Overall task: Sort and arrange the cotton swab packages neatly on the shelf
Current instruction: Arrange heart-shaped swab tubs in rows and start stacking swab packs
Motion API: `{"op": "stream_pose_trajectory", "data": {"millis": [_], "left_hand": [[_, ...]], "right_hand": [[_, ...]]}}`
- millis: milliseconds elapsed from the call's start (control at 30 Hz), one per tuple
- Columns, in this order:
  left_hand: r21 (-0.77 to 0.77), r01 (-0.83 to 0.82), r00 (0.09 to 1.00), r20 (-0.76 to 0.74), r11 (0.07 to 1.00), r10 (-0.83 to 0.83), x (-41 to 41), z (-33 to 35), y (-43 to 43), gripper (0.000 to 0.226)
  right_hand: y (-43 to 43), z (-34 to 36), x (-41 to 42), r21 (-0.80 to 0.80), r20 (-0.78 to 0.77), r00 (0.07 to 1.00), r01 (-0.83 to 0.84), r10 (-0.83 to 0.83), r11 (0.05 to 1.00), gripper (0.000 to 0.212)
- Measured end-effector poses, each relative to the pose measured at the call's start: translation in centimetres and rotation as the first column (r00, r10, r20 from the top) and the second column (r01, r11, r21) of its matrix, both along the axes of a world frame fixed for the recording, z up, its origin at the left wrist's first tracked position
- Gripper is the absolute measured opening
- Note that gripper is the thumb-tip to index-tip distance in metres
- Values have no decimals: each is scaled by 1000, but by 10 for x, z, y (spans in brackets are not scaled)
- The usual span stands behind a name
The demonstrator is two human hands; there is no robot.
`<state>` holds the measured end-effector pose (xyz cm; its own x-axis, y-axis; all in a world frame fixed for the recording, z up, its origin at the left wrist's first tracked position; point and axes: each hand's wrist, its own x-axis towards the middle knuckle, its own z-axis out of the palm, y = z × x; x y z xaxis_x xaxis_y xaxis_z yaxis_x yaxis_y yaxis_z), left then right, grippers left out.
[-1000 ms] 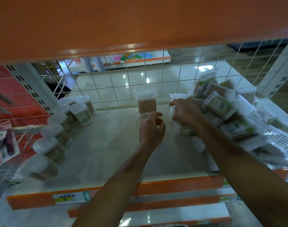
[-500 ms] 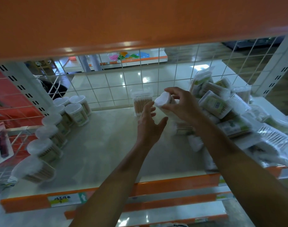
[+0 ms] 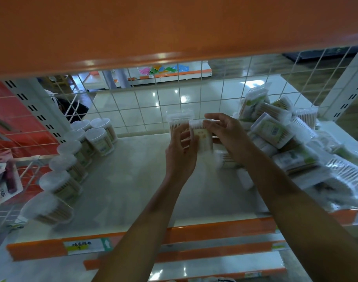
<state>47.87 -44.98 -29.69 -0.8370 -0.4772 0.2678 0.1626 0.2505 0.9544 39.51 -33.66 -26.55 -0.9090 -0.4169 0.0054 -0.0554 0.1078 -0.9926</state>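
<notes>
The left hand (image 3: 179,153) and right hand (image 3: 227,130), fingers curled, are gripping a clear rectangular plastic box (image 3: 203,139) at twelve o'clock.

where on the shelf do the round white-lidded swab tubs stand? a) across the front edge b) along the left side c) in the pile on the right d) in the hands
b: the round tubs stand in a row down the left side of the shelf, apart from the pile on the right.
</notes>
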Motion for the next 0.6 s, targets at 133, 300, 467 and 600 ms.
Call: {"op": "stream_pose_trajectory", "data": {"millis": [133,300,467,600], "left_hand": [[3,-12,1000,-10,1000,12,4,2,-1,22],[156,25,999,-25,987,-21,11,1,-6,54],[138,107,994,-15,985,-106,19,4,-9,51],[59,85,996,-22,995,-84,25,0,-10,56]], "right_hand": [[-4,-1,4,-82,83,996,-27,34,996,25],[-8,-2,11,-235,206,961,-134,185,963,28],[-13,-7,18,-370,274,915,-184,297,911,29],[-20,-10,23,-345,237,916,-233,325,909,31]]}}
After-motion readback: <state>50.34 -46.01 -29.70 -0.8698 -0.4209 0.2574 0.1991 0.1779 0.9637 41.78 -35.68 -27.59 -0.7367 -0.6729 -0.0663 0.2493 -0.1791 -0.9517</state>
